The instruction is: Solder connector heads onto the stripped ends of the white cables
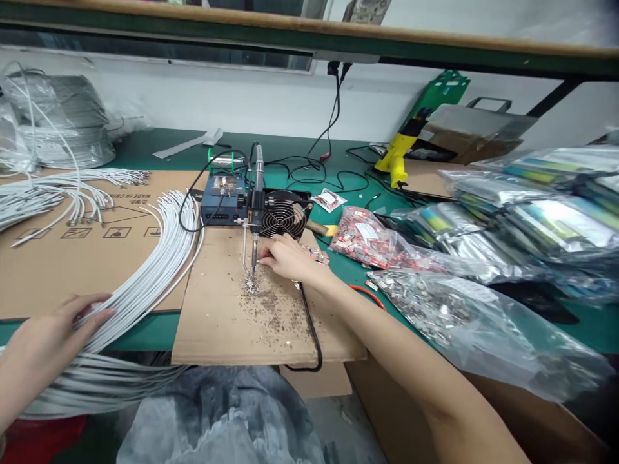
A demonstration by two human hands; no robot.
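A thick bundle of white cables curves over the cardboard and down past the table's front edge. My left hand is closed round part of this bundle at the lower left. Beside the tip of an upright soldering iron on a stand is my right hand, its thumb and fingers pinched together; what they hold is too small to make out. Below the tip lies a heap of solder bits on a cardboard sheet. The blue soldering station stands just behind, with a black fan at its right.
Bags of red-and-white parts and metal parts lie at the right, near silvery packets. A yellow heat gun stands at the back. More white cables rest at the left. A shelf crosses overhead.
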